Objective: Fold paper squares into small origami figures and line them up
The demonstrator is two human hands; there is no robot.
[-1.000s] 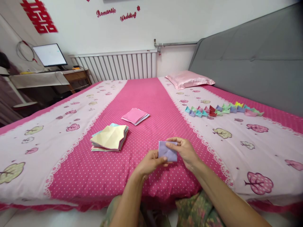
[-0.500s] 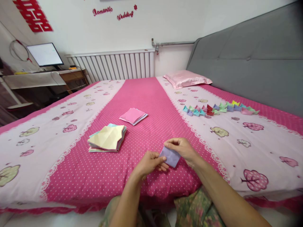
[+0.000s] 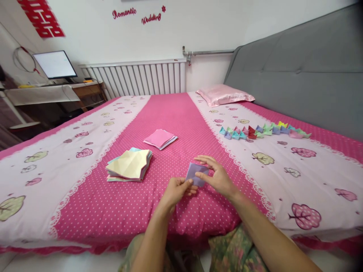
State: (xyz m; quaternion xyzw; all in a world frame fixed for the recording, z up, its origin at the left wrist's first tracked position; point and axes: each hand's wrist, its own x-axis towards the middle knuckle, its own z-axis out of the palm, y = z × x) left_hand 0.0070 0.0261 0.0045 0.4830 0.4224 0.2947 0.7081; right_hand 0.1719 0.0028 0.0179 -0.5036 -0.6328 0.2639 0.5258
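Note:
A small folded square of purple paper (image 3: pixel 195 170) is held up just above the pink dotted part of the bedspread. My left hand (image 3: pixel 179 192) pinches its lower left corner, thumb in front and fingers behind. At the other side, my right hand (image 3: pixel 217 177) has its thumb laid across the paper's face, while its fingers stretch past the upper right edge; the paper sits between them. To the left lie a stack of creased paper sheets (image 3: pixel 129 165), cream on top, and a smaller pile with a pink sheet (image 3: pixel 159 138) uppermost.
Several folded paper pieces (image 3: pixel 259 132) in many colours stand in rows on the right of the bed. Farther back are a pink pillow (image 3: pixel 224 94), a grey headboard (image 3: pixel 297 56) and a white radiator (image 3: pixel 136 79). A monitor (image 3: pixel 55 65) stands on a desk at left.
Both hands have moved slightly left and away from me with the purple paper. My right hand has shifted from pinching the top corner to laying its thumb across the paper.

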